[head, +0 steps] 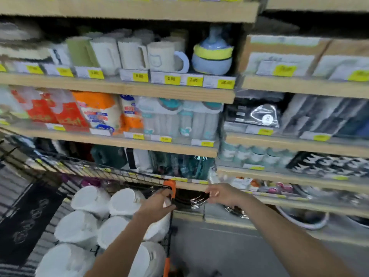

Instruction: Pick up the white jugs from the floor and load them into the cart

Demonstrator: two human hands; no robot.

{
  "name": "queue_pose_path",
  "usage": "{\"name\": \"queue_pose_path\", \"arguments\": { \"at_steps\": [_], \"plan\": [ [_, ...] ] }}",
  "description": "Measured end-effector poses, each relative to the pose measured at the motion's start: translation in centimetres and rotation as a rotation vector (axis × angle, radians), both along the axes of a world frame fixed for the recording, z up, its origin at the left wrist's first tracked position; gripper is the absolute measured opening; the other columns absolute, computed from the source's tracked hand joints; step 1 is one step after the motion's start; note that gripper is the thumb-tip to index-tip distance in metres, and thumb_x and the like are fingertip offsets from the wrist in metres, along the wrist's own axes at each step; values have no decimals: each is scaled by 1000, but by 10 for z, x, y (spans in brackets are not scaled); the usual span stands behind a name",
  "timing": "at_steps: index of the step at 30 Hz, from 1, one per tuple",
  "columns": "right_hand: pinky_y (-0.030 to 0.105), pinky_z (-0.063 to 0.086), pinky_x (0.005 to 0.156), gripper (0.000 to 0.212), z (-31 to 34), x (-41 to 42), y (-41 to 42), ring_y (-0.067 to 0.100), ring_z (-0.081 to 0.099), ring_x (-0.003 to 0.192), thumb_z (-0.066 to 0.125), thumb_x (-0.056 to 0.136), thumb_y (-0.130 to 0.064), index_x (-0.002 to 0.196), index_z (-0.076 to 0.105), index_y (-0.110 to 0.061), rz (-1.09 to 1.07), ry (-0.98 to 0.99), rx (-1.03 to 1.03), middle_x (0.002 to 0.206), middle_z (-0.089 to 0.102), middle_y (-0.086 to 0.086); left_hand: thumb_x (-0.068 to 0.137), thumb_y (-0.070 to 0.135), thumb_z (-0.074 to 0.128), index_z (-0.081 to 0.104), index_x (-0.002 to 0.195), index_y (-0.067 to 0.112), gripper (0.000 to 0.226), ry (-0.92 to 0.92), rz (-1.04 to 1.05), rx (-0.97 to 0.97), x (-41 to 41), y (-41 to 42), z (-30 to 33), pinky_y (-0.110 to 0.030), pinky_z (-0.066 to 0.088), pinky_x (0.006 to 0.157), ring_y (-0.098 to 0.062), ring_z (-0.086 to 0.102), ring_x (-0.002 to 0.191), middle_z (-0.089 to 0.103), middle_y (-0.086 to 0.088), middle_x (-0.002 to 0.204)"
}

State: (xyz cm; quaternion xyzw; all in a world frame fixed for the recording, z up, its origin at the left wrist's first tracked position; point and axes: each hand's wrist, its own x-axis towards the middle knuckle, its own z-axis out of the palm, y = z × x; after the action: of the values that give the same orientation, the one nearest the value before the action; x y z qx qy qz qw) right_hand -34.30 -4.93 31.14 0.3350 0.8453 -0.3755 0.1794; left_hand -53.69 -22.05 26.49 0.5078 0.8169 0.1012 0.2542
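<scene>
White jugs (90, 198) fill the black wire cart (111, 172) with orange corner caps (170, 186); yellow price tags (171, 79) line pale wooden shelves (119, 87).

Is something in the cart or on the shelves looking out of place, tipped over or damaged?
Nothing plainly stands out. The white jugs sit packed close together in the cart, none visibly broken or spilled. The mugs on the shelf stand upright. The picture is blurred, so small damage cannot be ruled out.
</scene>
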Motion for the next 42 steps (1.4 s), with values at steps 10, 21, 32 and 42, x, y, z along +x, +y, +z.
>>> {"name": "queue_pose_path", "arguments": {
  "at_steps": [10, 21, 32, 42],
  "plan": [
    [32, 47, 95, 37, 1, 278, 6, 18, 59, 110, 64, 89, -30, 123, 56, -19, -611, 121, -24, 117, 61, 1, 87, 22, 67, 57, 120, 21, 34, -303, -406, 195, 208, 125, 27, -7, 42, 73, -6, 59, 85, 58, 7, 108],
    [22, 42, 87, 32, -11, 592, 18, 11, 55, 94, 61, 91, -27, 120, 60, -16, -1005, 49, 22, 101, 59, -3, 84, 15, 70, 60, 116, 11, 34, -385, -751, 110, 539, 246, -7, -3, 40, 68, -17, 63, 84, 59, 5, 105],
    [18, 42, 81, 33, -47, 804, 71, 11, 57, 96, 62, 89, -30, 121, 58, -23, -1346, 79, -1, 107, 59, -4, 88, 33, 64, 53, 123, 27, 37, -346, -976, -15, 739, 366, -23, -29, 51, 87, -4, 60, 94, 58, 12, 112],
    [28, 47, 95, 44, -68, 948, 171, 18, 56, 110, 63, 88, -29, 130, 49, -26, -1639, 57, -94, 125, 52, 2, 89, 32, 62, 52, 124, 28, 37, -343, -1156, -64, 903, 534, -45, -29, 49, 88, -3, 58, 94, 56, 12, 111]
  ]
}}
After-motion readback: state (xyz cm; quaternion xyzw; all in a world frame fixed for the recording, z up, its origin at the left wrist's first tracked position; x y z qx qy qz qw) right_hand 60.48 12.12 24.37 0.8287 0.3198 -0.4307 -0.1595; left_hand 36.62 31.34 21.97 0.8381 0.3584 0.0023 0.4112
